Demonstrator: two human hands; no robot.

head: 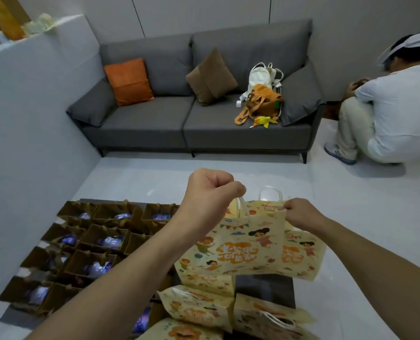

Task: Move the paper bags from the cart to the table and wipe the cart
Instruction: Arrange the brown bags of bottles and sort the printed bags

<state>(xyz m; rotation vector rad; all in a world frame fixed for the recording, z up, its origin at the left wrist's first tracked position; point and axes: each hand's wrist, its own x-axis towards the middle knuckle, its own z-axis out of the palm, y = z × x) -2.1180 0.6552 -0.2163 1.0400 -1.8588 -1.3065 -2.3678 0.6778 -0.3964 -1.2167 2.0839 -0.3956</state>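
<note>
**Over the cart, one printed bag lifted by handle and rim**

Above the dark cart (265, 287), the left hand (210, 192) was curled into a fist around the white cord handle (243, 209) of a yellow printed paper bag (243, 246), while the right hand (299, 213) pinched the bag's top edge between thumb and fingers. So both grips were clamped on the same bag, which hung in the air between them, clear of the others.

More printed bags (199, 307) lay flat on the cart below, overlapping one another, their cord handles loose on top. To the left stood a block of open brown bags (98, 241), each with something shiny and bluish inside (what it was could not be told).

Judging by how the lifted bag hung flat and unbulged, it looked empty and very light. The paper seemed thin and fairly stiff: it would crease or tear at the rim if pinched hard or pulled sideways, so the cord handle was probably the safer place to hold. The flat bags would likely slide over one another, and taking several handles at once might have dragged neighbours along. The brown bags, being loaded and open-topped, would want lifting upright from both sides or by their handles, lest the contents tip out.

Whether the surface meant to receive the bags was in view could not be told. A grey sofa (155, 114) stood beyond, and another person (397, 114) crouched at the right.
</note>
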